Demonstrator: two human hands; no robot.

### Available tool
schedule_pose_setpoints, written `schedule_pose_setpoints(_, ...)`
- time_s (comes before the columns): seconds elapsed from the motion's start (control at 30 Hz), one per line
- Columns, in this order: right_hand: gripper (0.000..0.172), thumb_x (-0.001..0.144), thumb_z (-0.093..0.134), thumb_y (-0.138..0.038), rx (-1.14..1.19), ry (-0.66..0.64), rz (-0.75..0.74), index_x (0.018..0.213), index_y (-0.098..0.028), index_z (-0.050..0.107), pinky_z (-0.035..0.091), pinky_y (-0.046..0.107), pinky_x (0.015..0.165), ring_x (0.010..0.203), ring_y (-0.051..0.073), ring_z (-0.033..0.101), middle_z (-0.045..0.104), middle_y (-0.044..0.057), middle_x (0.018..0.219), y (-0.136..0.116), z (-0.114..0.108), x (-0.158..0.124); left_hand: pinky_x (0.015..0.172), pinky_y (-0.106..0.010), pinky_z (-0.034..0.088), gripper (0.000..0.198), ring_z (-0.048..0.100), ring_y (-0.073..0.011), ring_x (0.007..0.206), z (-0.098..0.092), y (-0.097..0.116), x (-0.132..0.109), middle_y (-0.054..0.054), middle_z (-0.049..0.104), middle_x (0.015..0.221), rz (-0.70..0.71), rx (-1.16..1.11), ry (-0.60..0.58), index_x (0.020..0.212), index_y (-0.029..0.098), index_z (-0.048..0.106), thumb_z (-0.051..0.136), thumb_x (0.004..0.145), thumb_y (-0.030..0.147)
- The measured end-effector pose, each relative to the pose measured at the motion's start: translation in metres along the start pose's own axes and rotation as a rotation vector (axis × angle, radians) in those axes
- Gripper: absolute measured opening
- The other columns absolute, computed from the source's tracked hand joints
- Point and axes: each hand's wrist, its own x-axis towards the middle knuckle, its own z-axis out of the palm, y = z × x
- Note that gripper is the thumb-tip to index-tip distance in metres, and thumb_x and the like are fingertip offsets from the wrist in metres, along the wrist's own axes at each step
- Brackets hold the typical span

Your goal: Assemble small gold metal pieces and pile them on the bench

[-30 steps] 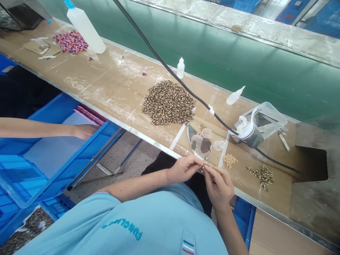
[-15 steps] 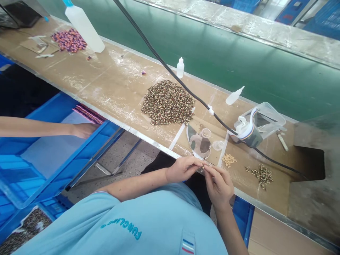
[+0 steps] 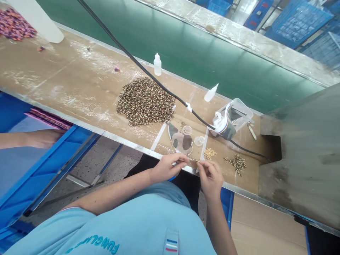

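Observation:
Over the table's near edge, my left hand (image 3: 170,167) is closed, thumb and fingertips drawn together; anything between them is too small to make out. A short gap to the right, my right hand (image 3: 211,179) pinches with thumb and forefinger, a tiny speck at the tips that I cannot identify. Just beyond my hands lies a camouflage-patterned cloth patch (image 3: 180,140) with a small clear round dish (image 3: 187,130) on it. Beside it sits another clear dish (image 3: 199,141). Near my right hand are a little pile of tan beads (image 3: 209,153) and a small heap of brown-and-cream pieces (image 3: 238,163).
A large heap of brown-and-cream pieces (image 3: 145,101) covers mid-table. Behind stand a small white bottle (image 3: 157,65) and a tilted nozzle bottle (image 3: 211,93). A black cable (image 3: 124,51) crosses overhead near a clear plastic box (image 3: 243,113). Another person's hand (image 3: 45,138) reaches into a blue crate (image 3: 77,141).
My hands, which met at the fingertips, have come apart with a small gap between them. The view has shifted right, so the table's things appear further left.

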Motion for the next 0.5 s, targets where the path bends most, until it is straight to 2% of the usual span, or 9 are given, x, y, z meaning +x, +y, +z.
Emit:
schedule_pose_setpoints(0.13,0.025,0.08,0.06,-0.042,-0.143,0.148,0.141,0.073,-0.019,0.068,0.041,0.026,0.061,0.06,0.013,0.053,0.064,0.002,0.069,0.031,-0.02,0.008,0.072,-0.022,0.051,0.014,0.065,-0.0131,0.075,0.0,0.001,0.0,-0.005,0.07,0.085,-0.041,-0.038,0.0,0.088,0.017,0.065,0.054,0.081,0.022)
schedule_pose_setpoints(0.27,0.033,0.077,0.058,-0.05,-0.229,0.176,0.229,0.07,-0.019,0.069,0.039,0.027,0.057,0.053,0.013,0.05,0.063,0.002,0.064,0.056,-0.033,0.012,0.073,-0.023,0.051,0.013,0.065,-0.0133,0.074,0.0,0.002,0.001,-0.004,0.07,0.083,-0.073,-0.076,0.011,0.086,0.018,0.065,0.056,0.08,0.024)
schedule_pose_setpoints(0.37,0.037,0.076,0.057,-0.054,-0.244,0.165,0.253,0.07,-0.02,0.069,0.038,0.027,0.056,0.053,0.014,0.051,0.063,0.001,0.062,0.062,-0.036,0.014,0.074,-0.023,0.052,0.013,0.065,-0.0132,0.074,0.0,0.002,0.001,-0.004,0.07,0.082,-0.07,-0.072,0.013,0.086,0.018,0.065,0.055,0.08,0.023)
schedule_pose_setpoints(0.5,0.034,0.078,0.057,-0.052,-0.283,0.193,0.251,0.073,-0.02,0.068,0.039,0.028,0.06,0.059,0.016,0.053,0.063,0.003,0.066,0.056,-0.038,0.016,0.073,-0.023,0.052,0.014,0.065,-0.0131,0.073,0.001,0.0,0.0,-0.005,0.07,0.084,-0.052,-0.045,0.005,0.089,0.018,0.064,0.053,0.081,0.022)
